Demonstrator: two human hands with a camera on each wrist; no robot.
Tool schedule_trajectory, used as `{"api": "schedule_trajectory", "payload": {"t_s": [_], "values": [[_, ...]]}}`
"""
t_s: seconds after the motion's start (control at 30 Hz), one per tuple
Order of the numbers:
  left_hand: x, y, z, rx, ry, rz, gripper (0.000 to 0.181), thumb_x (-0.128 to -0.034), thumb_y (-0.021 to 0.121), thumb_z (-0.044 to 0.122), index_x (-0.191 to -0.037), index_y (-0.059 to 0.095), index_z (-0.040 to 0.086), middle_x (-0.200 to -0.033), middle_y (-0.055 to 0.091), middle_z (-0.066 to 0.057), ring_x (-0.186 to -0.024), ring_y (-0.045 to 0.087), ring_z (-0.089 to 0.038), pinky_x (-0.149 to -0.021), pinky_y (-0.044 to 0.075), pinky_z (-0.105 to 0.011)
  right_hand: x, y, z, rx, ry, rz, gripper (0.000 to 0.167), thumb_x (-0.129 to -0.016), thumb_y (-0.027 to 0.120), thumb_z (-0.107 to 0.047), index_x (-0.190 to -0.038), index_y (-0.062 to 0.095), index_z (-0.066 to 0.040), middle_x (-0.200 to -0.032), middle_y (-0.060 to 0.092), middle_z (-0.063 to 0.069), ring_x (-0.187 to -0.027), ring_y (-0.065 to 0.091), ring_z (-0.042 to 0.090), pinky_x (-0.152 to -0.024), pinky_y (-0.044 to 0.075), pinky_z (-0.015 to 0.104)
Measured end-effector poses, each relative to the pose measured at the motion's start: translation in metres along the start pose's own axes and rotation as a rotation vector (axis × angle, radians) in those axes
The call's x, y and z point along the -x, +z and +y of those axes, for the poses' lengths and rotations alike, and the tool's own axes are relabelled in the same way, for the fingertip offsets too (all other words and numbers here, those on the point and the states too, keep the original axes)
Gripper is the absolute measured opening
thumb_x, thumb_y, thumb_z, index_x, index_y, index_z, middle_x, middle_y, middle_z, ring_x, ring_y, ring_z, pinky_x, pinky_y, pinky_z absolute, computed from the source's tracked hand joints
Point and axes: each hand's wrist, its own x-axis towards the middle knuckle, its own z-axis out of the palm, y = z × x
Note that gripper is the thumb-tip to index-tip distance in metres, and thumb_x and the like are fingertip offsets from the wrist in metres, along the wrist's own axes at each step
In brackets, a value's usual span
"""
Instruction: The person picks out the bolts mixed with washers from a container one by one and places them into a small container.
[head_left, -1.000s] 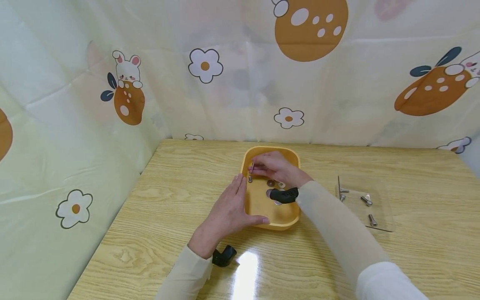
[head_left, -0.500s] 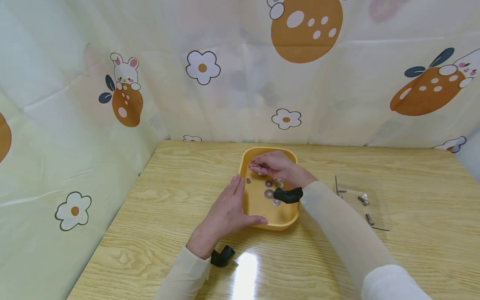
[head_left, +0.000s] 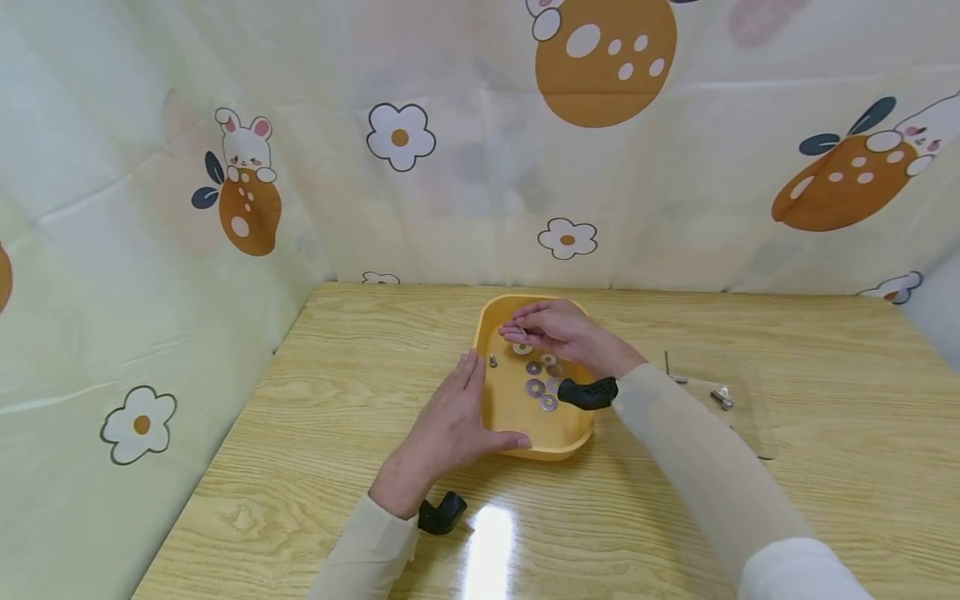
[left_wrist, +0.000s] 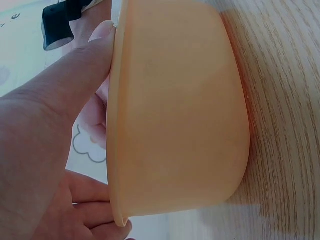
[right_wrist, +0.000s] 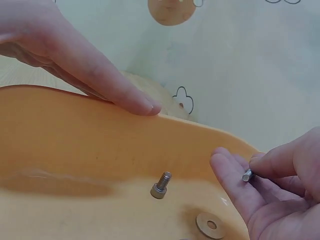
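Observation:
A deep orange tray (head_left: 480,330) stands on the table. My left hand (head_left: 448,421) rests on its rim, straight fingers along the left side and thumb on the near edge. Inside the tray, my right hand (head_left: 562,332) pinches a slim silver metal rod (right_wrist: 247,175) between thumb and fingers. Most of that piece is hidden, so its exact kind is unclear. A socket-head screw (right_wrist: 160,186) stands head-down on the tray floor near the left wall. Several flat washers (head_left: 536,387) lie beneath my right hand and wrist.
To the right, a clear plastic sheet (head_left: 753,404) holds metal screws (head_left: 722,399), partly hidden by my right sleeve. A black wrist mount (head_left: 442,513) sits at my left wrist, another (head_left: 588,393) at my right. A patterned curtain (head_left: 465,183) hangs behind the table.
My right hand has shifted slightly right within the tray, uncovering more washers. The metal rod has tipped from nearly upright to slanted. My left hand keeps its place on the rim.

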Motion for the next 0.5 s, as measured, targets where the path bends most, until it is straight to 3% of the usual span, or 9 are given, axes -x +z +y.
{"api": "schedule_trajectory", "payload": {"t_s": [0.27, 0.5], "values": [[-0.001, 0.000, 0.002, -0.002, -0.003, 0.000, 0.129, -0.0710, 0.078, 0.066, -0.159, 0.009, 0.003, -0.167, 0.010, -0.017, -0.153, 0.019, -0.031, -0.124, 0.023, -0.043, 0.014, -0.008, -0.005, 0.012, -0.024, -0.027, 0.044, -0.102, 0.044, 0.003, -0.143, 0.036, 0.015, -0.129, 0.059, 0.027, -0.100, 0.072, 0.021, -0.106, 0.048, 0.037], [0.000, -0.002, 0.003, -0.024, 0.001, -0.001, 0.129, -0.0711, 0.077, 0.068, -0.159, 0.009, 0.004, -0.166, 0.011, -0.018, -0.153, 0.019, -0.031, -0.124, 0.023, -0.042, 0.026, -0.018, -0.008, 0.047, -0.056, -0.042, 0.043, -0.102, 0.042, 0.003, -0.142, 0.035, 0.016, -0.115, 0.066, 0.020, -0.099, 0.072, 0.019, -0.103, 0.050, 0.034]]}}
